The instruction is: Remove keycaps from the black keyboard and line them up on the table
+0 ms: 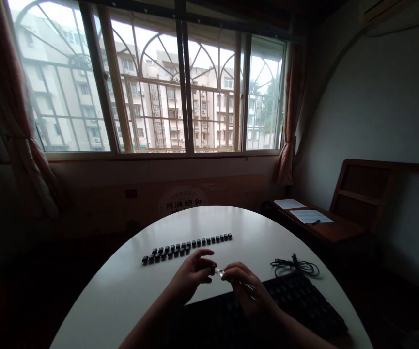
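My left hand [193,272] is raised over the near middle of the table, its thumb and fingers curled round a small dark piece that looks like a keycap [213,269]. Close against it, my right hand [246,285] grips a keycap puller [219,273] with a pale, shiny end and thin wires showing below the fingers. The two hands almost meet at this end. Under them lies a black keyboard [300,295], partly covered by my hands and forearms. Beyond my left hand, black keycaps [173,249] stand in two slanting rows.
A coiled black cable [294,265] lies behind the keyboard. Everything rests on a round-edged white table [115,295]. To the right, a wooden bench [340,230] bears paper sheets [311,216] and a pen [316,222]. A barred window [185,97] is ahead.
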Motion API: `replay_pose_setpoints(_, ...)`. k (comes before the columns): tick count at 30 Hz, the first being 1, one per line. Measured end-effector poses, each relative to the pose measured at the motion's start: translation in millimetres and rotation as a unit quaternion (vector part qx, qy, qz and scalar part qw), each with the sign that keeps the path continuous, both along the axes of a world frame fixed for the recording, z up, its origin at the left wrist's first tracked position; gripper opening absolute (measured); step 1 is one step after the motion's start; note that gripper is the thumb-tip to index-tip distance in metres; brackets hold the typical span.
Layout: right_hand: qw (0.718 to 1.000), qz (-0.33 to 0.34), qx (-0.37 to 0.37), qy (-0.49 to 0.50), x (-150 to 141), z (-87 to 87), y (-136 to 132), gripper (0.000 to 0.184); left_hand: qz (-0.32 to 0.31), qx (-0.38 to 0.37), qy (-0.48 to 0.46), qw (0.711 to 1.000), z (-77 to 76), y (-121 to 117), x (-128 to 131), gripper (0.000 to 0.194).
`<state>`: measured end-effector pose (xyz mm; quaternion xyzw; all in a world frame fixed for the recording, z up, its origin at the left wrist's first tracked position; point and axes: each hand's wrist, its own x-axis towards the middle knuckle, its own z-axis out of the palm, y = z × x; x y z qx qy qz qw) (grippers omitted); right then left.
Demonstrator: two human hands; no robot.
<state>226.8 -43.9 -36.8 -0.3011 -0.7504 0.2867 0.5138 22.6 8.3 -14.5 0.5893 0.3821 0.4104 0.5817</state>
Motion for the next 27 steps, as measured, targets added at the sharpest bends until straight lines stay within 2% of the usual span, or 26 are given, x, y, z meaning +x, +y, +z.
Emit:
replay_pose_setpoints(5,0.998,-0.061,0.013,-0.033,8,-1.7,-1,0.026,0.02,-0.015,0.005,1.0,8.1,0,-6,0.048)
replay_pose_setpoints(9,0.993,-0.082,0.072,-0.051,16,0.2,4,0.026,0.026,-0.03,0.009,0.999,13.1,2,-11,0.049)
replay_pose_setpoints(14,0.985,-0.074,0.133,-0.078,21,8.7,7,0.029,-0.048,-0.039,-0.009,0.998,17.1,-9,-2,0.052)
replay_pose_setpoints(21,0.984,-0.021,0.102,-0.142,19,9.8,0,0.022,-0.138,-0.011,-0.014,0.99,20.3,-25,16,0.048)
replay_pose_setpoints(27,0.98,-0.034,0.122,-0.155,16,5.8,2,0.021,-0.153,-0.004,-0.018,0.988,18.9,-26,18,0.048)
